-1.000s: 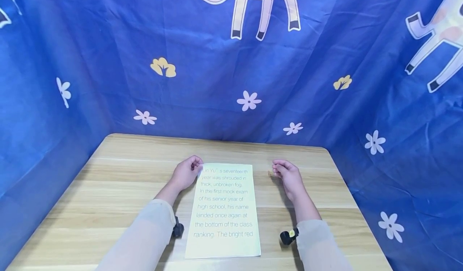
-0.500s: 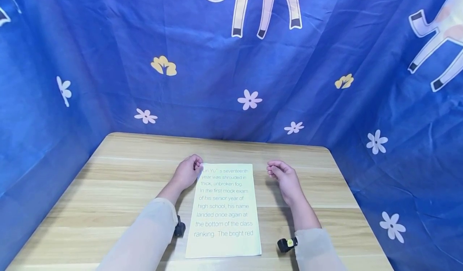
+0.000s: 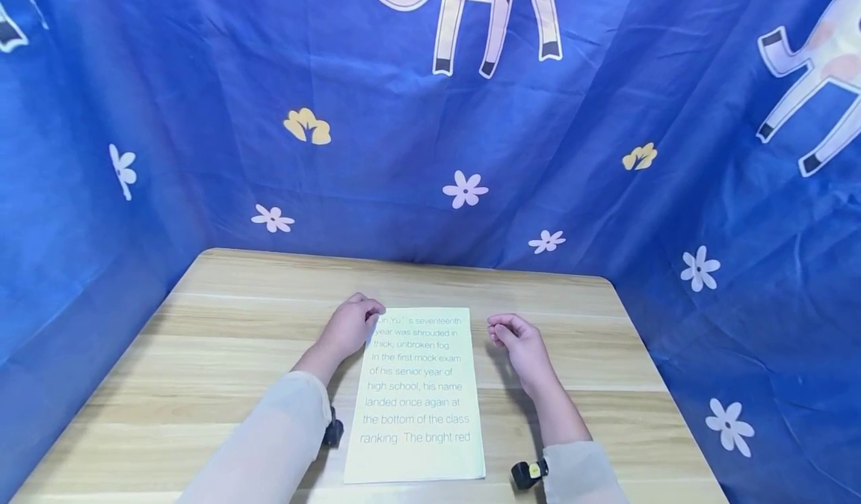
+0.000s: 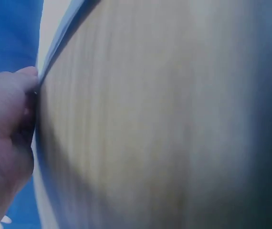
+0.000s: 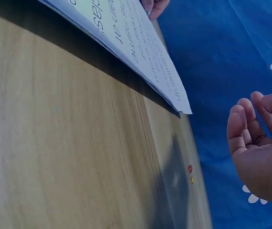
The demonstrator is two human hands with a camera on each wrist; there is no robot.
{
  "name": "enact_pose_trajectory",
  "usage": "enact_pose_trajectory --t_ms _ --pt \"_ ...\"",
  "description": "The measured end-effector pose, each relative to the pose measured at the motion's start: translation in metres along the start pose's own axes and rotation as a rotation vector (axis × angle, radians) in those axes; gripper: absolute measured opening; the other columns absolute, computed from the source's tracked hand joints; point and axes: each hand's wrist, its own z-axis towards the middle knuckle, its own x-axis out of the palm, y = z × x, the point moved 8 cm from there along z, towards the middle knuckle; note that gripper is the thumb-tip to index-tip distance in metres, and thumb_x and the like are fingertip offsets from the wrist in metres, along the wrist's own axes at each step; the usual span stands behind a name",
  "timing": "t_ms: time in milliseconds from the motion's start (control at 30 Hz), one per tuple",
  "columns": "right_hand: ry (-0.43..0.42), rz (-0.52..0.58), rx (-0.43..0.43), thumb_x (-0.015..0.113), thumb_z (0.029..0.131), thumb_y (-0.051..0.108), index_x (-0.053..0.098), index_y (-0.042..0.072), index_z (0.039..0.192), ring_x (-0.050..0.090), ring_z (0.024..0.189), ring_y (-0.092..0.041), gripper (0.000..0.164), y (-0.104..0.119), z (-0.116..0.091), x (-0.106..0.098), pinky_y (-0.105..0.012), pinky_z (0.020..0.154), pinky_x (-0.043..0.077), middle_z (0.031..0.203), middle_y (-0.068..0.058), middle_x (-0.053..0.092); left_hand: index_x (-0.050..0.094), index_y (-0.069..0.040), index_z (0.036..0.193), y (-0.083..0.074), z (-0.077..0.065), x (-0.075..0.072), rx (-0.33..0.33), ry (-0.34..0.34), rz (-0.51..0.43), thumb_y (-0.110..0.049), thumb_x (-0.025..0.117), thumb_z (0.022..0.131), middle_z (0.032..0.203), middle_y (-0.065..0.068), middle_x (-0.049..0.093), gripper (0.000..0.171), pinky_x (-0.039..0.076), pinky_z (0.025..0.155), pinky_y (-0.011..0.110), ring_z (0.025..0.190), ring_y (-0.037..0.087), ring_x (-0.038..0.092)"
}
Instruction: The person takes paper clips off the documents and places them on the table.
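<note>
A stack of printed paper [image 3: 417,399] lies lengthwise on the table, its layered edge showing in the right wrist view. My left hand [image 3: 350,326] pinches its far left corner between thumb and fingers; the left wrist view has the fingertips [image 4: 28,71] right at the edge. Just off the far right corner hovers my right hand [image 3: 525,351], fingers bent and thumb close to the index finger. I cannot tell whether something small is between those tips. A tiny red piece [image 5: 190,169] and a yellow piece [image 5: 193,180] sit on the table near the right hand, hidden in the head view.
The wooden table [image 3: 222,339] has rounded far corners. Blue cloth [image 3: 377,175] printed with flowers and animals hangs around its back and sides. Black wrist cameras are strapped on both forearms, the right one [image 3: 528,474] close above the tabletop.
My right hand has moved left and a little nearer, towards the paper's far right corner. A small copper-coloured piece seen beside it earlier is now out of sight in the head view.
</note>
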Motion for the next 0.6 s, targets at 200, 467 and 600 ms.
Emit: enact_pose_trajectory --t_ms 200,467,600 --pt "0.006 -0.053 -0.045 0.060 0.108 0.004 0.072 -0.002 0.121 0.068 0.102 -0.026 0.019 0.010 0.001 0.003 -0.035 0.095 0.061 0.109 -0.013 0.072 0.078 -0.007 0.119 -0.028 0.002 -0.004 0.097 0.047 0.265 -0.008 0.066 0.104 0.109 0.011 0.073 0.019 0.061 0.099 0.048 0.102 0.031 0.071" --pt "0.083 -0.471 -0.182 0.063 0.108 0.013 0.073 0.007 0.129 0.068 0.104 -0.019 0.024 0.043 -0.003 0.020 -0.034 0.094 0.059 0.117 -0.012 0.074 0.073 -0.007 0.131 -0.035 -0.008 -0.015 0.088 0.217 0.303 -0.010 0.063 0.106 0.118 0.013 0.068 0.028 0.057 0.107 0.052 0.110 0.032 0.066" --pt "0.191 -0.860 -0.265 0.066 0.107 0.023 0.071 0.015 0.138 0.068 0.121 -0.026 0.032 0.059 -0.015 0.038 -0.049 0.107 0.057 0.130 -0.006 0.072 0.070 -0.008 0.139 -0.037 -0.013 -0.023 0.075 0.237 0.308 -0.011 0.062 0.105 0.122 0.013 0.065 0.035 0.055 0.106 0.053 0.111 0.030 0.063"
